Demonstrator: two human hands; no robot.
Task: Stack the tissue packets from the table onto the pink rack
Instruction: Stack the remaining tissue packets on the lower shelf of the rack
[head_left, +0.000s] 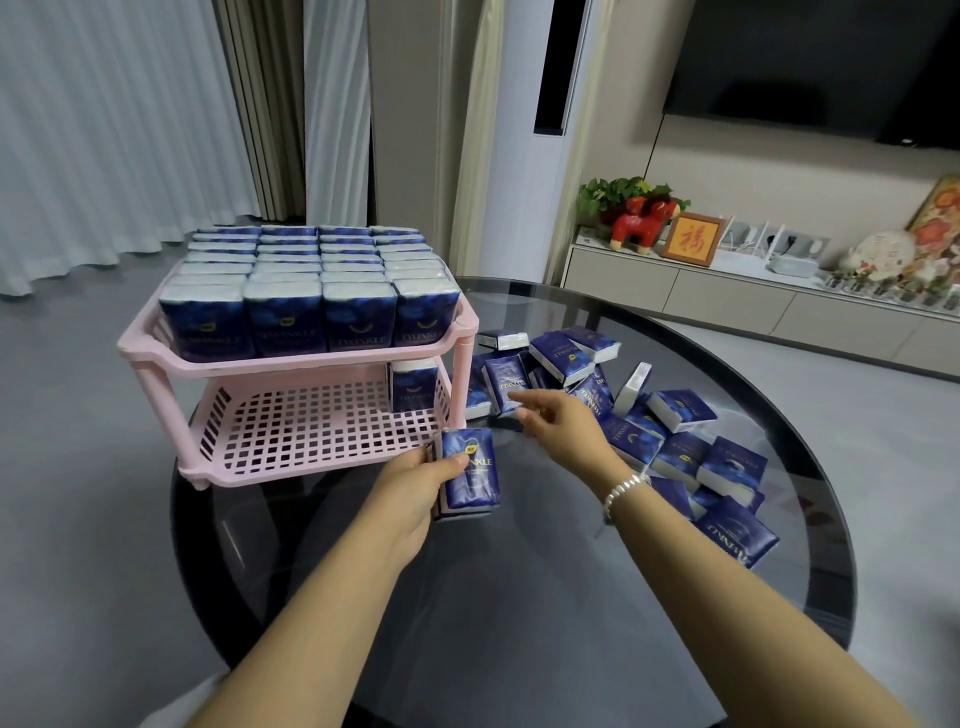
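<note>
A pink two-tier rack (291, 364) stands on the left part of the round dark glass table (519, 597). Its top tier is packed with several rows of upright blue tissue packets (306, 280). One packet (413, 387) stands at the back right of the lower tier. My left hand (415, 493) grips a blue packet (470, 470) just in front of the rack's right front corner. My right hand (561, 423) reaches toward a pile of loose packets (675, 441), index finger extended and touching a packet (506, 384), holding nothing.
The loose packets spread across the table's right half, up to its edge. A low TV cabinet (753, 296) with ornaments and a wall TV (821, 67) stand behind. Curtains (130, 130) hang at the back left. The floor is grey.
</note>
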